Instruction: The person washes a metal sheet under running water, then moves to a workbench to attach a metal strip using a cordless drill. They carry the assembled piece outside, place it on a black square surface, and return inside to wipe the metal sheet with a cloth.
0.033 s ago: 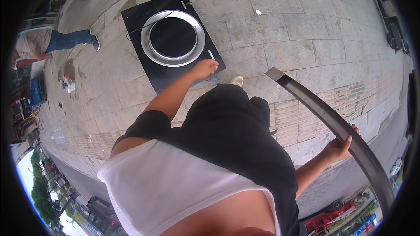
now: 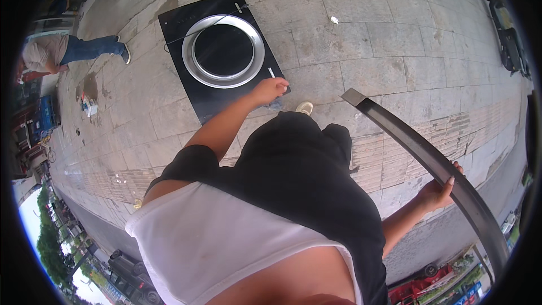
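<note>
Left hand (image 2: 270, 89) grips cooktop (image 2: 217, 56) edge; right hand (image 2: 437, 192) holds metal strip (image 2: 420, 155), its end cut off.

Open paving all round, few obstacles.
Bare stone pavement (image 2: 395, 39) ahead and to the right of the black cooktop panel (image 2: 220, 56), free for reaching. Left hand (image 2: 270, 89) at the panel's near right corner; metal ring (image 2: 223, 51) covering its middle. Long dark curved strip (image 2: 429, 164) barring the right side, gripped by right hand (image 2: 437, 192). Bending person (image 2: 62, 51) far left, well apart.

Glossy black glass cooktop (image 2: 217, 56) with a shiny metal ring (image 2: 223, 51); dull metal strip (image 2: 429, 164); rough stone paving (image 2: 395, 39).
</note>
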A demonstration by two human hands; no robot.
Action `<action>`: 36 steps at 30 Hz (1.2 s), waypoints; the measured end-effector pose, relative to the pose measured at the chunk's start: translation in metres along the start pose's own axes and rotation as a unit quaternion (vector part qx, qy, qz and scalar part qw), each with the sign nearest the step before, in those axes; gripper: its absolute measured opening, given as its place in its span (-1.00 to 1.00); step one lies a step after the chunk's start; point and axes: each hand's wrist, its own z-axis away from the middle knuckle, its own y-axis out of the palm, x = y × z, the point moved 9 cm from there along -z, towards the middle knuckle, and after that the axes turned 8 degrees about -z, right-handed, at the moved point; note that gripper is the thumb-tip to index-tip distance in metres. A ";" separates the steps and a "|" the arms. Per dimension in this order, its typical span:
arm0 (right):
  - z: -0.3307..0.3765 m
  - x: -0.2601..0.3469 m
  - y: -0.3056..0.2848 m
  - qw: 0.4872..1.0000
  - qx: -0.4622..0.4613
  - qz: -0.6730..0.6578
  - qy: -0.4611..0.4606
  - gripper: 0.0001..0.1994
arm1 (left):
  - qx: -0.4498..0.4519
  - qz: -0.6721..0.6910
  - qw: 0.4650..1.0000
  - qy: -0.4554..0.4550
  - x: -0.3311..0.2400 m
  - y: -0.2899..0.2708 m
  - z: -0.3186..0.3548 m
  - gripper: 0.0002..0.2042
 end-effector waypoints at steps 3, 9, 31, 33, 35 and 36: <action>-0.077 -0.046 0.021 0.998 0.044 -0.022 0.027 -0.55 | -0.032 -0.026 0.998 0.053 -0.050 0.003 -0.030 -0.72; -0.213 -0.167 0.110 0.977 0.155 -0.073 0.126 -0.59 | -0.270 -0.090 0.951 -0.120 -0.032 -0.030 -0.036 -0.75; -0.083 -0.427 0.494 0.550 0.528 -0.172 0.624 -0.52 | -0.409 -0.014 0.900 -0.147 -0.199 -0.067 -0.166 -0.38; -0.087 -0.452 0.533 0.528 0.492 -0.162 0.673 -0.52 | -0.443 -0.003 0.877 -0.185 -0.188 -0.069 -0.149 -0.41; -0.092 -0.495 0.575 0.501 0.561 -0.111 0.650 -0.57 | -0.459 -0.004 0.861 -0.220 -0.169 -0.068 -0.136 -0.40; -0.081 -0.509 0.588 0.452 0.602 -0.083 0.652 -0.59 | -0.456 0.001 0.857 -0.238 -0.160 -0.067 -0.130 -0.40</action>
